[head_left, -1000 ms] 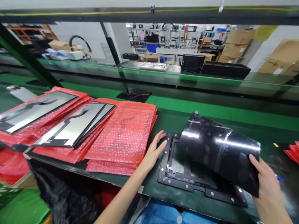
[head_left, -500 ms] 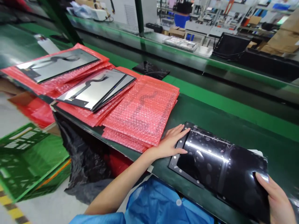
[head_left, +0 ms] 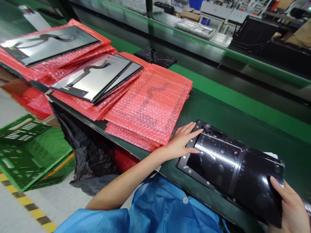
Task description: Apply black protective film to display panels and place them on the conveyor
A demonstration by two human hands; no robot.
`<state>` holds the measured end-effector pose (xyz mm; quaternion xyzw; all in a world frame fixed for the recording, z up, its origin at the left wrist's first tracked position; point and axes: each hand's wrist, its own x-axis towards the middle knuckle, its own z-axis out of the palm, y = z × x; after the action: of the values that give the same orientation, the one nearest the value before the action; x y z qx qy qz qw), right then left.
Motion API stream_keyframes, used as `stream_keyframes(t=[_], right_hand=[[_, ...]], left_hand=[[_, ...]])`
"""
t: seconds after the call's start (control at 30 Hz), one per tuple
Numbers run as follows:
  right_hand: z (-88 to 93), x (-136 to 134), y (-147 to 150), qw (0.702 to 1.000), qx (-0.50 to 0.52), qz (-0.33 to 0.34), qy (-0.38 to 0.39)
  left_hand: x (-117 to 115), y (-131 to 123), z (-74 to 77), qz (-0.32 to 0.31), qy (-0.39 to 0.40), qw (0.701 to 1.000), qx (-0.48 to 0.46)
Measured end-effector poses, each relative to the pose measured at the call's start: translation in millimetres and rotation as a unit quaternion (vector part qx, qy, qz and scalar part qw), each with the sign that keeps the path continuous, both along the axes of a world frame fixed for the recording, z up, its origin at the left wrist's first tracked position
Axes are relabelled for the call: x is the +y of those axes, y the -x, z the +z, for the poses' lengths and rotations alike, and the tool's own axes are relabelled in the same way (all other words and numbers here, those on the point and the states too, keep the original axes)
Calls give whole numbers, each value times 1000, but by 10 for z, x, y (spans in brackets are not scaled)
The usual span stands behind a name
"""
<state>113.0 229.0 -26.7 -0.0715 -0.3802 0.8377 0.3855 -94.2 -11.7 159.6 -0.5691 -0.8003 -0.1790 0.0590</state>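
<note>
A glossy black film sheet (head_left: 220,161) lies over a flat black frame (head_left: 201,177) with pale round dots along its edge. My left hand (head_left: 183,142) rests with spread fingers on the frame's left end, its fingertips at the border of the sheet. At the sheet's right end, my right hand (head_left: 290,200) grips the edge, thumb on top and the other fingers mostly hidden beneath. That end looks bent up from the green table. Bubble-like marks and a crosswise crease show on the sheet. A white piece (head_left: 270,155) peeks out behind it.
Red bubble-wrap pouches (head_left: 150,106) are stacked left of my left hand. Silver-backed display panels (head_left: 94,76) with ribbon cables lie on more pouches. A dark panel (head_left: 156,57) lies farther back. Below the table edge stand a green crate (head_left: 31,155) and a black bag (head_left: 80,152).
The view has tilted downward, so the table's contents sit higher in the picture. Both hands keep their places on the sheet and frame, with no clear movement against them.
</note>
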Motion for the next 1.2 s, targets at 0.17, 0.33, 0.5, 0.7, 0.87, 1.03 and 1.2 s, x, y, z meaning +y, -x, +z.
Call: stream_keyframes(t=[0.17,0.33,0.5,0.7,0.87,1.03,1.2], right_hand=[[36,-7,5,1000,9,-8,-9],[163,-94,13,1000,9,-26,-13],[244,-139,23,999,20,-48,-11],[272,-165,20,999,27,-33,-20],[345,-232,48,996,28,-76,-41],[313,-166,94,994,48,-66,-71],[347,-163,100,994,45,-81,-61]], left_hand=[[20,-13,-24,6,-11,1000,2],[42,-45,-6,18,-7,1000,-2],[35,-48,7,8,-12,1000,6],[25,-57,19,2,-3,1000,19],[19,-74,30,-4,-3,1000,26],[23,-90,51,3,2,1000,24],[44,-58,23,9,17,999,27]])
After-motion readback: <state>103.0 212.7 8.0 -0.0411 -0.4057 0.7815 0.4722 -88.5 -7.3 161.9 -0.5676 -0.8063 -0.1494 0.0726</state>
